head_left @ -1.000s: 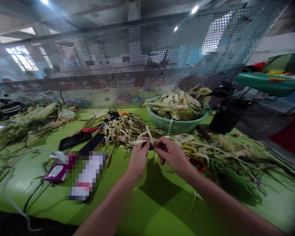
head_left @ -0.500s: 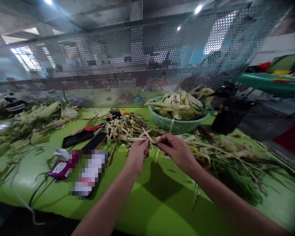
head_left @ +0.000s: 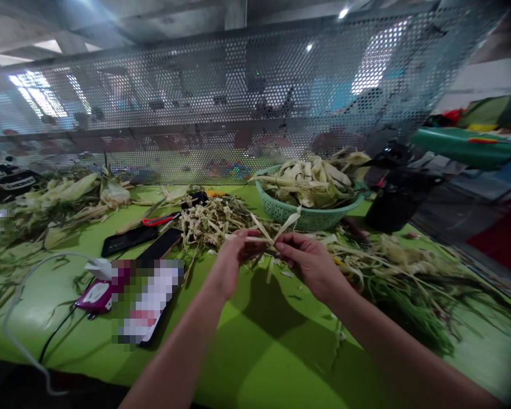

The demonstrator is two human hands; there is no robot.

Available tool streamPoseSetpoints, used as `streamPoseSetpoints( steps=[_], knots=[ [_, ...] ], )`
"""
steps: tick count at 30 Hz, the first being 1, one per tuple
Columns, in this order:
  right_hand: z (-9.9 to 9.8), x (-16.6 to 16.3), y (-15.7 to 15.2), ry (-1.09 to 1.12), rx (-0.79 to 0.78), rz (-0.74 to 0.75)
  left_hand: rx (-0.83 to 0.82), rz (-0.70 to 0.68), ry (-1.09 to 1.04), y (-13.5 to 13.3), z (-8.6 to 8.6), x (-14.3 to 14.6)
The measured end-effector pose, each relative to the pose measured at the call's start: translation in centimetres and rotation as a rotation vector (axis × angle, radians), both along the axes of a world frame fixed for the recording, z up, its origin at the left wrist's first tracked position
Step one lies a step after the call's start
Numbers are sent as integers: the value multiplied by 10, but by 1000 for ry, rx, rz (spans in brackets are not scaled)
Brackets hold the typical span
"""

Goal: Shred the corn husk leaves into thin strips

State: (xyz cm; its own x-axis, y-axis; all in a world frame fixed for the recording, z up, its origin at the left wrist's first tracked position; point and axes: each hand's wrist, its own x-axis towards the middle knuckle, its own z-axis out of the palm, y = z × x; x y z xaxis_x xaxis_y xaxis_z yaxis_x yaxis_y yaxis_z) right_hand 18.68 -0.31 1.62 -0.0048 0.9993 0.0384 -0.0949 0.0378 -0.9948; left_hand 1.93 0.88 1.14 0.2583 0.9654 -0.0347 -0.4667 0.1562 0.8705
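Pale strips of dried corn husk [head_left: 266, 233] cross between my hands, just above the green table [head_left: 255, 363]. My left hand [head_left: 234, 258] pinches the strips from the left, with some lying across its fingers. From the right, my right hand [head_left: 304, 258] grips the strips where they meet, thumb against forefinger. One strip points up toward the basket and another hangs down below. Right behind my hands lies a heap of small knotted husk pieces [head_left: 213, 221]. Fingertips partly hide the crossing point.
A green plastic basket [head_left: 310, 218] full of husks stands behind. Left are red-handled scissors [head_left: 159, 220], dark phones [head_left: 130, 240], a lit phone [head_left: 155, 301] and a purple box [head_left: 100, 292] with cables. Right are a black container [head_left: 394, 199] and green fibres [head_left: 417, 312]. Perforated metal panel [head_left: 196, 113] behind.
A husk strip now stands up between my hands, pointing to the upper right. My left hand has shifted slightly left, and the right hand has turned a little. The view has moved slightly.
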Motion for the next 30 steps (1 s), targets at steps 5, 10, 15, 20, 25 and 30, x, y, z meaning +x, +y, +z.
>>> streamPoseSetpoints(
  steps=[5,10,15,20,25,30],
  knots=[
    [3,2,0,-23,8,-19,19,14,31,7,9,-17],
    [4,3,0,-77,41,-41,275,182,408,8,10,-22],
    [6,-2,-4,-155,40,-38,438,43,546,0,6,-6],
    [7,-8,-9,-305,150,-74,367,23,394,-2,-1,5],
    [5,-9,-9,-320,181,-76,328,59,315,-2,-4,6],
    [1,-7,-5,-171,52,24,303,-43,270,-6,0,7]
  ],
)
